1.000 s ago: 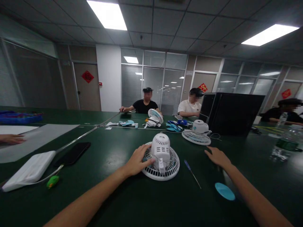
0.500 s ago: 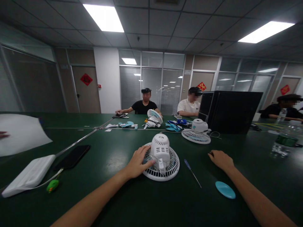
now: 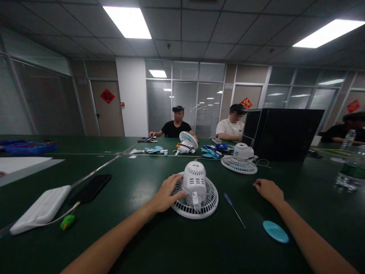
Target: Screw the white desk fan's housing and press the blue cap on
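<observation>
A white fan [image 3: 195,179] lies face down in front of me, its round slatted grille on the table and its motor housing pointing up. My left hand [image 3: 168,194] holds it from the left, thumb by the white plug and fingers around the housing's far side. My right hand [image 3: 269,191] rests on the table to the right, fingers curled in, with nothing showing in them. Between that hand and the fan lies a screwdriver [image 3: 234,210] with a blue handle. A light-blue oval cover [image 3: 275,231] sits beside my right forearm.
Farther back are a second fan [image 3: 241,160], a tilted fan [image 3: 188,142] and blue fan blades [image 3: 211,153]. On the left lie a phone [image 3: 90,188], a white power bank [image 3: 41,208] and paper sheets [image 3: 25,165]. A black case [image 3: 291,135] and bottle [image 3: 350,171] stand right. People sit opposite.
The view has turned slightly left, bringing a blue tray in at the far left. The white sheet held up at the left now lies flat. Both my hands keep their places.
</observation>
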Action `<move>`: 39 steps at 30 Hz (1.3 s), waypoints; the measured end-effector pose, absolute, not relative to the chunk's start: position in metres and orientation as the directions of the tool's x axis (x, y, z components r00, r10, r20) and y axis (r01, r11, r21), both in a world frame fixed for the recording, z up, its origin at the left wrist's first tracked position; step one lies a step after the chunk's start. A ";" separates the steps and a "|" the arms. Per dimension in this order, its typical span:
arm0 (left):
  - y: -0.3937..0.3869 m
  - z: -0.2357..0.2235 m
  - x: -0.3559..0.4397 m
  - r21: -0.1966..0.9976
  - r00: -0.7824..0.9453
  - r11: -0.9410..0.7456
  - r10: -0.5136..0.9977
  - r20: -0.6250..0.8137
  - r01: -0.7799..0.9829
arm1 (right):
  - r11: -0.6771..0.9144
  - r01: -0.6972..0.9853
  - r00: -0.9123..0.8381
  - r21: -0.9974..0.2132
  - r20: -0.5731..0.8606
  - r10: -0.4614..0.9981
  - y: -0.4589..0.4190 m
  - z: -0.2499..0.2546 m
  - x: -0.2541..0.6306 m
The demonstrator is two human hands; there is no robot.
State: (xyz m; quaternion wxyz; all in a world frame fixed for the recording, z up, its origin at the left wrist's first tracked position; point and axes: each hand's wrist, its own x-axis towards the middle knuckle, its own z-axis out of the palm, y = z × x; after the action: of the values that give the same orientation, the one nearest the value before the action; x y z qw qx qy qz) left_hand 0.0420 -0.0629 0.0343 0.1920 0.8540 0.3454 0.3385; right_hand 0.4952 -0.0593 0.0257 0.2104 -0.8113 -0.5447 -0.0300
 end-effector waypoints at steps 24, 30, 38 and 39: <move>-0.046 0.067 0.096 0.724 0.426 -0.672 0.706 0.566 0.152 | 0.661 0.613 -0.411 -0.433 0.539 0.735 -0.087 0.144 0.279; -0.046 0.067 0.099 0.710 0.432 -0.692 0.685 0.587 0.132 | 0.666 0.697 -0.498 -0.267 0.487 0.717 -0.081 0.144 0.274; -0.045 0.066 0.099 0.700 0.420 -0.700 0.682 0.599 0.138 | 0.725 0.666 -0.576 -0.175 0.496 0.649 -0.095 0.139 0.278; -0.045 0.066 0.099 0.701 0.417 -0.699 0.685 0.598 0.141 | 0.733 0.651 -0.570 -0.198 0.510 0.644 -0.096 0.136 0.280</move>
State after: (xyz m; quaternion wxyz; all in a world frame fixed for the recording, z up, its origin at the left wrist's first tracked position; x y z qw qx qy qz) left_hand 0.0993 -0.0455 0.0662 0.2874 0.7911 0.2610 0.4727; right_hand 0.2804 -0.0964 0.1361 0.2853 -0.3652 -0.8861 -0.0057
